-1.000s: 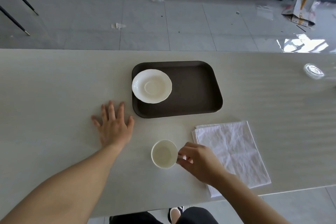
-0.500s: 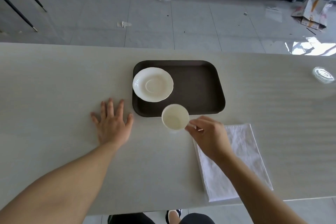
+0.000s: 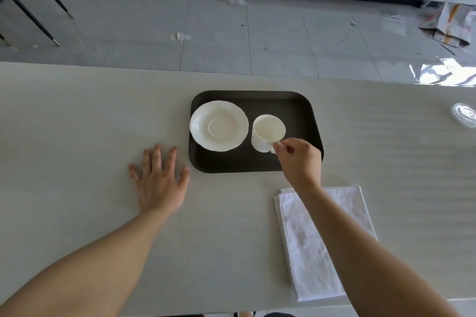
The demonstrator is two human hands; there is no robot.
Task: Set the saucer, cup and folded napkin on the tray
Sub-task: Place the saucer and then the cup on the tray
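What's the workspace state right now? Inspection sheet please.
Surface: pale table, long, bare at left.
Job's things: saucer on left of dark tray; cup over tray right of saucer, upright; whether it has touched down is unclear. Napkin, folded, on table near the front edge, off the tray.
Clutter: clear round object at far right.
Grippers: right hand pinches cup handle; left hand flat on table, fingers spread.
Cables: nothing seen.
Surroundings: tiled floor with paper scraps, chair legs at far left.
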